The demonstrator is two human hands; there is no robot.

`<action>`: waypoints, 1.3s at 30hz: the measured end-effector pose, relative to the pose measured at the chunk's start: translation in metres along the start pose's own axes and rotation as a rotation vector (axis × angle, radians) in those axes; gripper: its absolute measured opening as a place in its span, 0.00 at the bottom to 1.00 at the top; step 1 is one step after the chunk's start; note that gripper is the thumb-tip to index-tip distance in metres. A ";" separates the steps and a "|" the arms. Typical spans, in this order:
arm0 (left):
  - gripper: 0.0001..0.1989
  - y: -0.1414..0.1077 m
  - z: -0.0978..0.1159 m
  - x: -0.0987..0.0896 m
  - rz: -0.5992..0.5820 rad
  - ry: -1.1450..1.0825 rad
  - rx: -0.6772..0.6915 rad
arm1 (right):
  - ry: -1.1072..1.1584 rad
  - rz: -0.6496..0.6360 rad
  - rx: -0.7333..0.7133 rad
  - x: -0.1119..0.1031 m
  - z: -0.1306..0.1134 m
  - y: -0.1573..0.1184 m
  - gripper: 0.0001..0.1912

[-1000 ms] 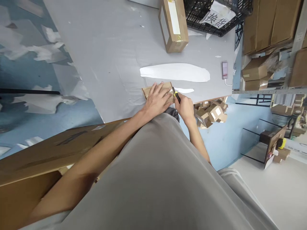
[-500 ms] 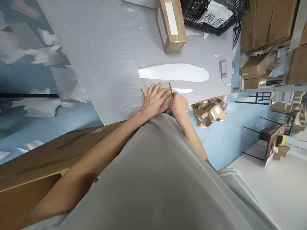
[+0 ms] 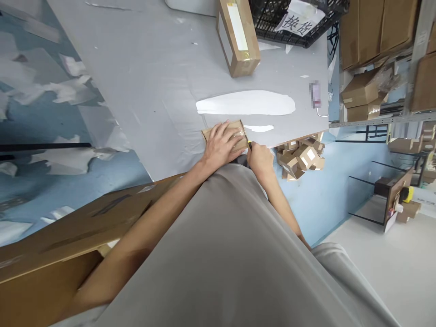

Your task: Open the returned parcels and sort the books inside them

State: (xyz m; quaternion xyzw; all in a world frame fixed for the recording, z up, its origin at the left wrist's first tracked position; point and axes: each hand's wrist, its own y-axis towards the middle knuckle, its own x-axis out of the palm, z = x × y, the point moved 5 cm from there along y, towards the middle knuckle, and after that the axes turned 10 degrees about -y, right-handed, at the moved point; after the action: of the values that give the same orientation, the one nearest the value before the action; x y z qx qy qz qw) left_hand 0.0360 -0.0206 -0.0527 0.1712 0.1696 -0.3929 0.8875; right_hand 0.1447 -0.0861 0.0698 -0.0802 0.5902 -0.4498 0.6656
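Observation:
A small brown cardboard box [image 3: 240, 130] with shiny clear tape lies at the near edge of the grey table [image 3: 153, 81]. My left hand [image 3: 220, 144] rests flat on its top with the fingers spread. At the box's right end, my right hand [image 3: 260, 159] is closed around a small yellow and black tool [image 3: 250, 144], whose tip is at the box's edge; most of the tool is hidden in the fist. Just beyond the box lie a long white strip [image 3: 245, 102] and a thinner white strip [image 3: 260, 129].
A long taped carton [image 3: 238, 38] stands farther back, beside a black plastic crate [image 3: 272, 20] with a paper sign. A pinkish device [image 3: 315, 94] with a cable lies at the right. Small boxes [image 3: 299, 156] are piled below the right edge; a large carton [image 3: 85, 222] is at left.
My right hand has moved slightly right and toward my body with the tool, along the box's right end. My left hand stays on the box. The whole view has shifted a little.

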 end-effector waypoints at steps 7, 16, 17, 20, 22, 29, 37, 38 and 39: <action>0.18 0.001 -0.002 0.001 0.023 0.001 -0.020 | -0.010 -0.044 0.010 0.002 0.011 -0.022 0.21; 0.17 -0.001 0.001 -0.001 0.018 -0.003 -0.076 | 0.066 0.044 -0.086 -0.008 0.002 0.006 0.23; 0.17 0.000 0.002 -0.002 0.015 -0.004 -0.086 | 0.070 0.046 -0.088 -0.006 0.002 0.011 0.23; 0.19 0.001 0.002 -0.002 -0.002 -0.005 -0.106 | 0.066 0.038 -0.076 0.003 0.005 0.019 0.22; 0.19 0.002 0.002 -0.002 -0.007 0.003 -0.116 | 0.050 0.008 -0.062 0.010 0.011 0.015 0.21; 0.21 0.001 0.000 -0.002 0.000 0.060 -0.177 | 0.056 -0.098 -0.157 0.014 0.044 0.003 0.20; 0.25 -0.019 0.008 -0.001 0.269 0.186 -0.383 | 0.320 0.062 -0.216 0.021 0.085 0.106 0.19; 0.27 -0.023 0.012 -0.002 0.333 0.216 -0.423 | 0.371 0.057 -0.226 0.027 0.086 0.124 0.18; 0.29 -0.026 0.015 -0.002 0.394 0.245 -0.460 | 0.432 0.044 -0.241 0.033 0.086 0.141 0.17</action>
State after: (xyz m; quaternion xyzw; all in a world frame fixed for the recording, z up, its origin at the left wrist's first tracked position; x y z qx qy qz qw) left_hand 0.0176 -0.0428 -0.0432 0.0415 0.3229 -0.1417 0.9348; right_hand 0.2858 -0.0636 -0.0187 -0.0481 0.7699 -0.3679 0.5192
